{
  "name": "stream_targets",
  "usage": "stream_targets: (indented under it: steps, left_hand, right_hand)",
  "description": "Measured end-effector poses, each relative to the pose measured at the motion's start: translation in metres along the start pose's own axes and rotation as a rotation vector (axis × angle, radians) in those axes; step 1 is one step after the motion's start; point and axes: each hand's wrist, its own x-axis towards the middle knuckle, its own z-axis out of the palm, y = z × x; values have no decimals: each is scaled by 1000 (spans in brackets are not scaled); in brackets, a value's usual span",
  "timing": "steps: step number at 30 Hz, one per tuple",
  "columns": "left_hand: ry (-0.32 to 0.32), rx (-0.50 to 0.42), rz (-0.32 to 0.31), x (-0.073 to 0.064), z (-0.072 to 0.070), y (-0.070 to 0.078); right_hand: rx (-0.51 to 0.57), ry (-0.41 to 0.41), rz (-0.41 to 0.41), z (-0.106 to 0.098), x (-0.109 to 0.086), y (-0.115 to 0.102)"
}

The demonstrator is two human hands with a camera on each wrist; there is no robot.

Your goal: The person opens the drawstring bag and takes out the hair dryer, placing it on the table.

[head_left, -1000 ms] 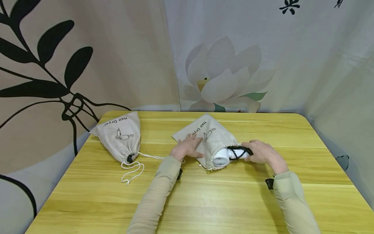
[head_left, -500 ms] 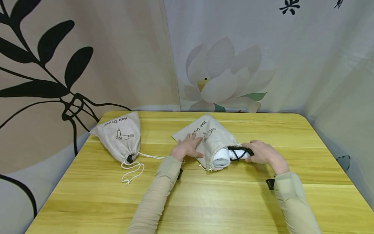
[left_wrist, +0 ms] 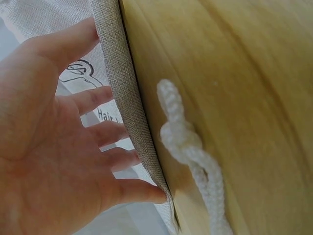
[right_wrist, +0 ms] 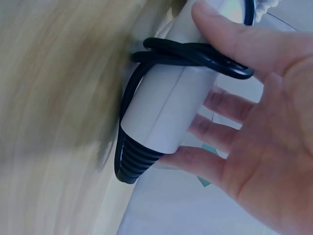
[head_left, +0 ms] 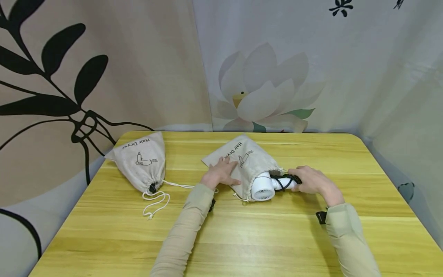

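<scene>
A white hair dryer [head_left: 262, 188] pokes out of the open mouth of a light cloth drawstring bag [head_left: 261, 156] marked "Hair Dryer". My right hand [head_left: 313, 181] grips the dryer's handle [right_wrist: 164, 105], thumb on one side and fingers on the other in the right wrist view. A black cord [right_wrist: 195, 54] is wound round the handle. My left hand [head_left: 220, 173] rests on the bag with fingers spread, and the left wrist view shows the fingertips along the bag's edge [left_wrist: 124, 83]. The rest of the dryer is hidden inside the cloth.
At the table's back left lies a second, full "Hair Dryer" bag [head_left: 143, 165], its mouth gathered. Its white drawstring [head_left: 157, 204] trails in loops on the wooden table [head_left: 263, 246]. A knotted cord end [left_wrist: 183, 137] lies beside my left hand. Printed curtains [head_left: 166, 77] hang behind.
The hair dryer has come slightly further out of the bag mouth, its round head turning a little toward the table's front. My left hand stays on the bag; my right keeps its grip.
</scene>
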Motion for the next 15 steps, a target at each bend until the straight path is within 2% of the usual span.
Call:
stream_targets:
  steps: [15]
  left_hand:
    - [20, 5, -20, 1, -1, -2]
  right_hand:
    - [15, 21, -34, 0, -3, 2]
